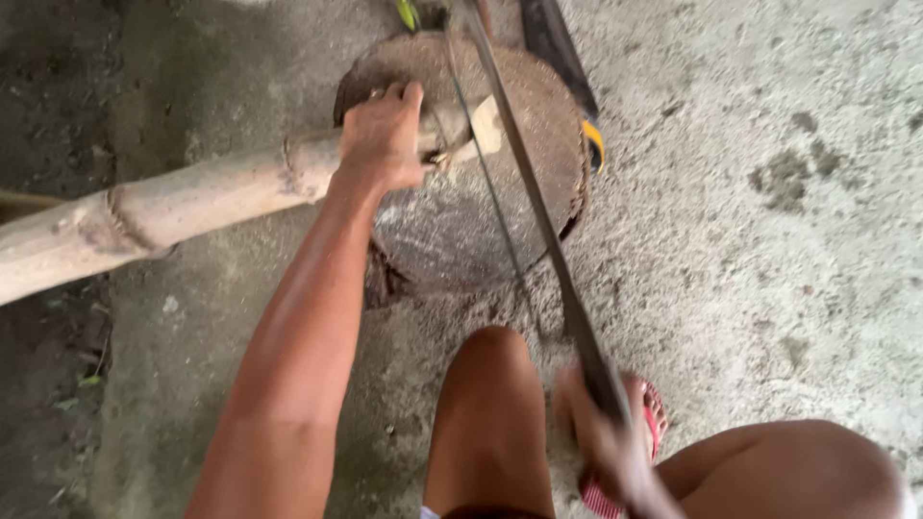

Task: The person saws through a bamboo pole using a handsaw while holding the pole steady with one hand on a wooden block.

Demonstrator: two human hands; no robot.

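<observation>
My left hand (383, 137) grips a thick bamboo pole (173, 207) near its right end and presses it onto a round wooden block (538, 115). The pole runs from the left edge across to the block. My right hand (606, 442), blurred, is closed on the handle of a bow saw (538, 216). The saw's thin blade (486, 183) crosses the pole just right of my left hand, with a short stub of pole (486, 125) beyond it. My knees and a red sandal (649, 423) fill the bottom of the view.
The block stands on a rough concrete floor (769, 240) dusted with sawdust. A dark blade with a yellow band (567, 67) lies behind the block at the top. Dark soil and debris border the left edge.
</observation>
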